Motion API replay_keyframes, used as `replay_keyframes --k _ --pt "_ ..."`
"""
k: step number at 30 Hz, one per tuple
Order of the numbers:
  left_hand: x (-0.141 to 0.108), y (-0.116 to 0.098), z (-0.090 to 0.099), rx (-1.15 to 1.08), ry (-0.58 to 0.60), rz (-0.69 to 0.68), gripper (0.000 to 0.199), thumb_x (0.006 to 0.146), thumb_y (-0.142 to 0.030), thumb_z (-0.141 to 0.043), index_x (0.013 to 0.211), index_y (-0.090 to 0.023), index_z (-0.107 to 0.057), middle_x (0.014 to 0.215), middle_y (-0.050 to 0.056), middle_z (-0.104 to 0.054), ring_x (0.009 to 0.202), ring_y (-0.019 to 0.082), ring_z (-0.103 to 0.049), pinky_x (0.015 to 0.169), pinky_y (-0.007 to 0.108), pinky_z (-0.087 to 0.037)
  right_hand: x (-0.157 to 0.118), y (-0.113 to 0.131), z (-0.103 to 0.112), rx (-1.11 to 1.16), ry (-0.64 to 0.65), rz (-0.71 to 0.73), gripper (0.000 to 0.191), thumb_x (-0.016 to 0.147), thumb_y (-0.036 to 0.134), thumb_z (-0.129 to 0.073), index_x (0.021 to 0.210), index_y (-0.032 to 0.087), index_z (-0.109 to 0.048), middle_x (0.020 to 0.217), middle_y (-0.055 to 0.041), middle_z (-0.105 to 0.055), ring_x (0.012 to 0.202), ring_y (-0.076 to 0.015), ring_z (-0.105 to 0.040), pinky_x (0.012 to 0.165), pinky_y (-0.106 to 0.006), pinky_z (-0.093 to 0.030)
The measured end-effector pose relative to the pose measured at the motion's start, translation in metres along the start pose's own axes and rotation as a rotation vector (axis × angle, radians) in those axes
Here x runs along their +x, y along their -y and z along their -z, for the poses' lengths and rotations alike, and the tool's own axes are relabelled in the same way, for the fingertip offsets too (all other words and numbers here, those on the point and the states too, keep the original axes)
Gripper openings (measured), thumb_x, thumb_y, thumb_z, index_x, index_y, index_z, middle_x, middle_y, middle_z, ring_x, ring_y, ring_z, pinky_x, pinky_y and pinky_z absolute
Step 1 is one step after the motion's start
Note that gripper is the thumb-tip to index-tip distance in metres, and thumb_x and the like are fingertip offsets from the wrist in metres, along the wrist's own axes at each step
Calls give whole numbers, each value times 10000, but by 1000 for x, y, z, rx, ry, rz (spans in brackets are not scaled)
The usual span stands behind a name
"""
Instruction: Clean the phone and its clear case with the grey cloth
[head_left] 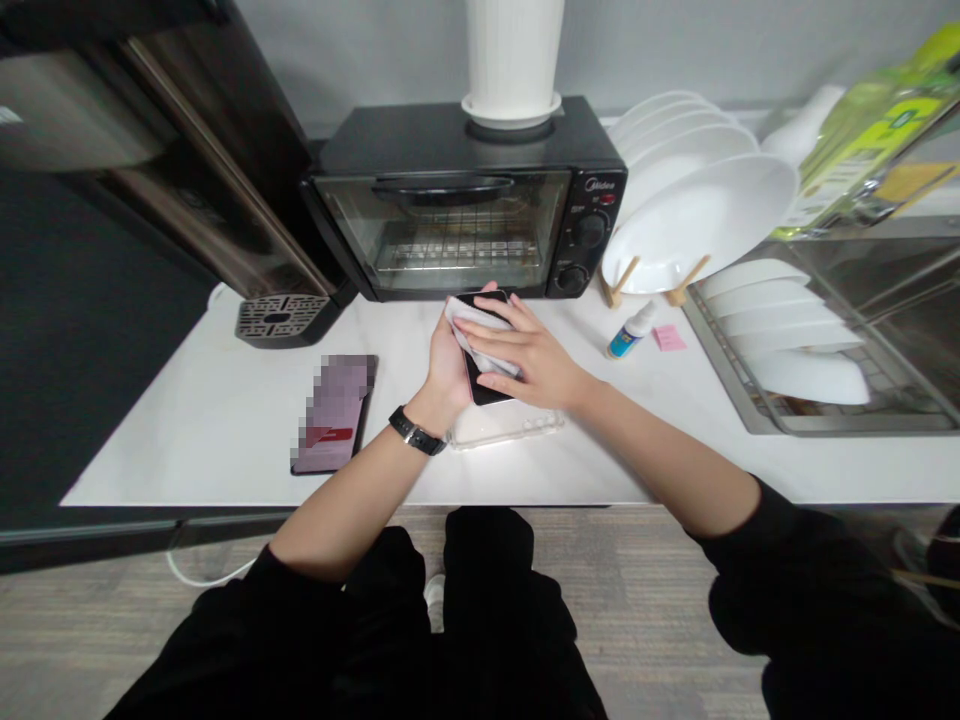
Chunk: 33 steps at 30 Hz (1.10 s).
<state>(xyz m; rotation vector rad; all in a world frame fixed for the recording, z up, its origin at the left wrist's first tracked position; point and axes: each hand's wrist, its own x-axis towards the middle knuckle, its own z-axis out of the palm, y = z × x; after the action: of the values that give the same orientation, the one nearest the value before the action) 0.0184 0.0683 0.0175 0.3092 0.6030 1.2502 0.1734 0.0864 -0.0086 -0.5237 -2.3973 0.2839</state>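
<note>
A black phone [487,388] lies in my left hand [448,362], whose fingers wrap round its left side and show past its top edge. My right hand [529,352] presses a light grey cloth [486,338] onto the phone's dark face, its fingers stretched over the cloth. Just below the phone, a clear phone case [506,428] rests on the white counter. Further right stand a small spray bottle [631,332] with a blue label and, beside it, a pink sticky note [669,338]. Another phone [337,412], its screen lit, lies left of my left wrist.
Behind my hands sits a black toaster oven [465,235] with a white pot [514,60] on top. White plates [697,215] stand in a rack at the right, near a sink [757,410] holding bowls. A dark machine [289,320] is at the left.
</note>
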Motion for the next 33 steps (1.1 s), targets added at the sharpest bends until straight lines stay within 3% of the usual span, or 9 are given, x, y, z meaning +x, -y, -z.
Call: replay_keyframes --k 4,8,12,15,19,24,29,33 --pt "-1 -8 6 -49 -64 -119 610 1132 -604 -327 1446 -216 -678 1033 71 -815 1001 227 -790 1049 371 -597 1 3 -1 77 -4 111 569 1072 630 -578 1561 341 -620 1549 -12 -704 1652 -285 -423 1418 -639 -203" --pt "1 -14 8 -83 -121 -240 577 1133 -552 -349 1466 -204 -666 986 66 -798 972 209 -789 1037 340 -604 0 5 -1 36 -49 127 380 1100 520 -574 1364 333 -774 1403 -1 -797 1566 -259 -550 1372 -596 -322" --pt "2 -14 5 -57 -91 -243 585 1140 -513 -312 1514 -189 -625 1078 83 -809 1065 219 -785 1054 349 -600 -2 3 0 -61 -211 41 347 1123 427 -540 1303 293 -803 1296 -19 -844 1432 -246 -673 1294 -555 -430" --pt "-1 -13 0 -8 -72 -155 618 1151 -535 -272 1546 -191 -599 1150 98 -817 1140 253 -783 1079 409 -604 -3 -1 1 -140 -267 -102 397 1141 446 -480 1343 296 -786 1352 -25 -822 1462 -277 -639 1304 -600 -398" --pt "-4 -9 -6 27 -46 32 590 1154 -535 -318 1442 -165 -676 1132 97 -836 1132 283 -798 1049 430 -628 -3 -5 3 -212 -212 -221 540 1134 565 -425 1528 280 -658 1571 -50 -685 1577 -340 -506 1339 -672 -326" --pt "-1 0 -7 59 -29 158 561 1154 -516 -345 1409 -172 -707 1130 91 -843 1116 292 -807 1027 424 -634 -2 -6 3 -194 -108 -218 698 1094 691 -418 1633 263 -537 1708 -71 -535 1637 -369 -417 1363 -715 -268" --pt "2 3 -2 54 -26 73 557 1155 -461 -319 1477 -159 -659 1167 95 -835 1137 264 -797 1059 394 -614 0 -1 2 -72 -13 -103 660 1094 657 -475 1642 291 -521 1670 -54 -586 1657 -317 -399 1387 -684 -236" --pt "0 -8 2 48 -82 -91 620 1150 -556 -280 1531 -212 -628 1143 83 -820 1133 243 -791 1061 375 -609 2 5 0 18 2 57 552 1085 624 -537 1512 300 -670 1547 -26 -705 1626 -285 -456 1399 -630 -247"
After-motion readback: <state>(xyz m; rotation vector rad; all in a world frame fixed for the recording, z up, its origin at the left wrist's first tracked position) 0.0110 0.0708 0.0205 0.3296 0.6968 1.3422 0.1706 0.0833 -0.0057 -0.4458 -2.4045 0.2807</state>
